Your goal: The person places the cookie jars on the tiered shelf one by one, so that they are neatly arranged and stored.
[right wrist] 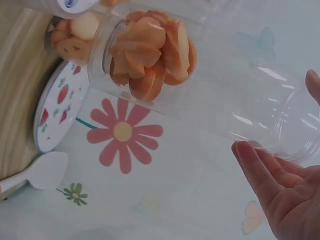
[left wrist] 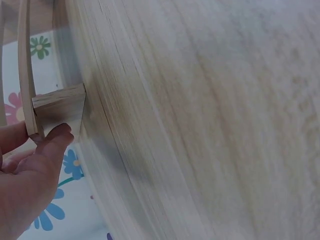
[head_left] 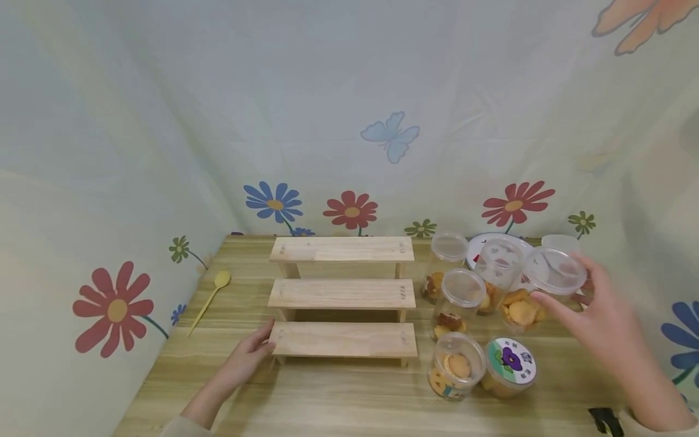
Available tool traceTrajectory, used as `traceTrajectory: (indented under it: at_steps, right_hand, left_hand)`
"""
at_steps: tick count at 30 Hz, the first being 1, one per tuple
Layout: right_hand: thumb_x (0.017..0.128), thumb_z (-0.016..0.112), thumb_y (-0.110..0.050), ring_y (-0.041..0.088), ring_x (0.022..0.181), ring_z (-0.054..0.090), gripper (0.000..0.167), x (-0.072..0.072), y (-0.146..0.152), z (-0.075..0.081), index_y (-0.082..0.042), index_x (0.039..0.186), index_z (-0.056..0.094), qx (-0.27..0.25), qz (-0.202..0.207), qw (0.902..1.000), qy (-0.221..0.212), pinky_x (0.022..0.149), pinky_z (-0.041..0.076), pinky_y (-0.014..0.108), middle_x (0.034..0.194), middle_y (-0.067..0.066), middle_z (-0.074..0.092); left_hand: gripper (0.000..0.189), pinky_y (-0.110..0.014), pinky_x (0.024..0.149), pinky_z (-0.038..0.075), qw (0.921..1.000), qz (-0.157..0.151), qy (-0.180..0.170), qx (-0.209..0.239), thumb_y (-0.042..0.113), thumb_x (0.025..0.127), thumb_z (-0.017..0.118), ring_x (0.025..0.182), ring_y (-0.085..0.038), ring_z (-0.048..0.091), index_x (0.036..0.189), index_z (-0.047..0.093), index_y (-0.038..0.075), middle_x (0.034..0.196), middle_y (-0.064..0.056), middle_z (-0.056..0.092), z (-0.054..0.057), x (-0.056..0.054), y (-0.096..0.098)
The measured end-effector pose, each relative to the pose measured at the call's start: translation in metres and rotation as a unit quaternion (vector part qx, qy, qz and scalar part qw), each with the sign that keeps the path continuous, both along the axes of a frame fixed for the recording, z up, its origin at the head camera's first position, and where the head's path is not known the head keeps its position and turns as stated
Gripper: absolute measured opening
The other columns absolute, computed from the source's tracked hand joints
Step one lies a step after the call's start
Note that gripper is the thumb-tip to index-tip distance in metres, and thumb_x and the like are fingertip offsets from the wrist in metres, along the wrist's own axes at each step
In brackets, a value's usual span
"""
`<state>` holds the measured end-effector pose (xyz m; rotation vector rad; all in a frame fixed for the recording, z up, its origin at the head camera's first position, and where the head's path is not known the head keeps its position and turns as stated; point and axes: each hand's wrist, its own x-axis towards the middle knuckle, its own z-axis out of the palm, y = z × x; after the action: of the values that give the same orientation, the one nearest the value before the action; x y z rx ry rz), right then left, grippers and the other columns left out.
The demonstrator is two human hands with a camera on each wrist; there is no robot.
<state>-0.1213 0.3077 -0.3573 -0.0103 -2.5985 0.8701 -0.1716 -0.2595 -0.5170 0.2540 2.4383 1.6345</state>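
Observation:
A three-step wooden rack (head_left: 343, 338) stands in the middle of the table. My left hand (head_left: 248, 358) holds the left end of its lowest step, thumb and fingers at the board's corner in the left wrist view. On the right, my right hand (head_left: 606, 309) grips a tall clear jar (head_left: 554, 273) by its lid end. Flower-shaped cookies (right wrist: 150, 55) lie at the bottom of that jar. Several other clear cookie jars (head_left: 463, 288) stand close by, between the rack and this hand. One short jar (head_left: 509, 364) has a printed lid with a purple flower.
A yellow spoon (head_left: 221, 280) lies at the table's left. Behind the jars is a white plate (right wrist: 42, 132) with strawberry prints, and beside it a white spatula-like utensil (right wrist: 49, 170). Flower-printed cloth (head_left: 306, 145) encloses the back and sides.

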Motion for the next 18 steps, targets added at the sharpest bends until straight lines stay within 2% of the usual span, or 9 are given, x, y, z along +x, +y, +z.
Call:
traceTrajectory:
  at_steps: [4, 6, 7, 8, 9, 11, 15, 17, 18]
  right_hand:
    - [0.077, 0.082, -0.033, 0.054, 0.104, 0.054, 0.096, 0.004, -0.002, 0.009, -0.006, 0.149, 0.025, 0.017, -0.008, 0.9996, 0.022, 0.074, 0.051, 0.047, 0.128, 0.034, 0.049]
    - [0.074, 0.085, -0.032, 0.052, 0.103, 0.056, 0.096, 0.006, -0.002, 0.012, -0.007, 0.148, 0.030, 0.027, -0.010, 0.9989, 0.038, 0.073, 0.056, 0.030, 0.126, 0.032, 0.053]
    - [0.072, 0.086, -0.033, 0.053, 0.100, 0.057, 0.097, 0.007, -0.002, 0.014, -0.008, 0.148, 0.031, 0.033, -0.012, 0.9985, 0.043, 0.071, 0.056, 0.029, 0.124, 0.032, 0.054]
    - [0.070, 0.087, -0.032, 0.053, 0.098, 0.057, 0.098, 0.009, -0.003, 0.016, -0.008, 0.148, 0.033, 0.037, -0.013, 0.9981, 0.048, 0.067, 0.054, 0.017, 0.122, 0.032, 0.055]
    - [0.069, 0.088, -0.032, 0.053, 0.097, 0.058, 0.098, 0.010, -0.003, 0.018, -0.009, 0.147, 0.034, 0.038, -0.013, 0.9978, 0.053, 0.063, 0.048, 0.007, 0.121, 0.031, 0.056]
    - [0.068, 0.089, -0.032, 0.053, 0.094, 0.059, 0.097, 0.012, -0.005, 0.022, -0.010, 0.146, 0.037, 0.038, -0.013, 0.9975, 0.059, 0.058, 0.034, -0.003, 0.120, 0.030, 0.057]
    - [0.067, 0.090, -0.030, 0.053, 0.092, 0.060, 0.094, 0.016, -0.008, 0.028, -0.012, 0.145, 0.041, 0.032, -0.009, 0.9974, 0.064, 0.054, 0.036, 0.000, 0.120, 0.028, 0.058]
    - [0.065, 0.091, -0.029, 0.049, 0.093, 0.061, 0.093, 0.018, -0.011, 0.030, -0.012, 0.144, 0.043, 0.031, -0.006, 0.9970, 0.070, 0.059, 0.036, -0.002, 0.119, 0.025, 0.059]
    - [0.065, 0.091, -0.027, 0.042, 0.095, 0.062, 0.093, 0.018, -0.013, 0.031, -0.013, 0.143, 0.043, 0.027, -0.003, 0.9970, 0.073, 0.061, 0.036, -0.003, 0.119, 0.024, 0.059]
  left_hand:
    - [0.055, -0.045, 0.110, 0.025, 1.0000, 0.001, -0.004, 0.002, 0.006, 0.101, 0.048, 0.136, -0.038, 0.029, 0.146, 0.023, -0.011, 0.149, -0.028, 0.026, -0.001, 0.001, 0.000]
    - [0.054, -0.045, 0.110, 0.024, 1.0000, 0.004, -0.001, 0.001, 0.005, 0.101, 0.048, 0.136, -0.037, 0.028, 0.146, 0.023, -0.011, 0.149, -0.028, 0.026, -0.001, 0.001, 0.000]
    - [0.054, -0.045, 0.110, 0.024, 1.0000, 0.005, 0.000, 0.000, 0.005, 0.100, 0.048, 0.136, -0.037, 0.027, 0.146, 0.023, -0.011, 0.149, -0.028, 0.026, -0.001, 0.001, 0.000]
    - [0.054, -0.045, 0.110, 0.025, 1.0000, 0.005, 0.004, -0.003, 0.005, 0.100, 0.048, 0.136, -0.038, 0.027, 0.146, 0.023, -0.012, 0.149, -0.029, 0.026, -0.001, 0.002, 0.000]
    - [0.054, -0.045, 0.110, 0.025, 1.0000, 0.006, 0.006, -0.005, 0.004, 0.100, 0.048, 0.136, -0.038, 0.028, 0.146, 0.023, -0.012, 0.148, -0.029, 0.027, -0.001, 0.002, 0.000]
    - [0.054, -0.045, 0.109, 0.026, 0.9999, 0.008, 0.008, -0.008, 0.004, 0.100, 0.048, 0.134, -0.038, 0.030, 0.145, 0.023, -0.012, 0.147, -0.030, 0.028, -0.001, 0.003, 0.001]
    - [0.054, -0.044, 0.107, 0.031, 0.9998, 0.019, 0.003, -0.003, 0.004, 0.100, 0.050, 0.131, -0.040, 0.037, 0.145, 0.025, -0.011, 0.146, -0.030, 0.031, 0.001, 0.004, 0.001]
    - [0.054, -0.043, 0.107, 0.033, 0.9997, 0.023, 0.000, 0.002, 0.004, 0.099, 0.050, 0.131, -0.040, 0.038, 0.145, 0.027, -0.011, 0.146, -0.029, 0.032, 0.002, 0.003, 0.002]
    - [0.053, -0.042, 0.107, 0.033, 0.9997, 0.026, -0.001, 0.003, 0.004, 0.099, 0.051, 0.130, -0.040, 0.038, 0.145, 0.027, -0.011, 0.146, -0.029, 0.032, 0.002, 0.003, 0.002]
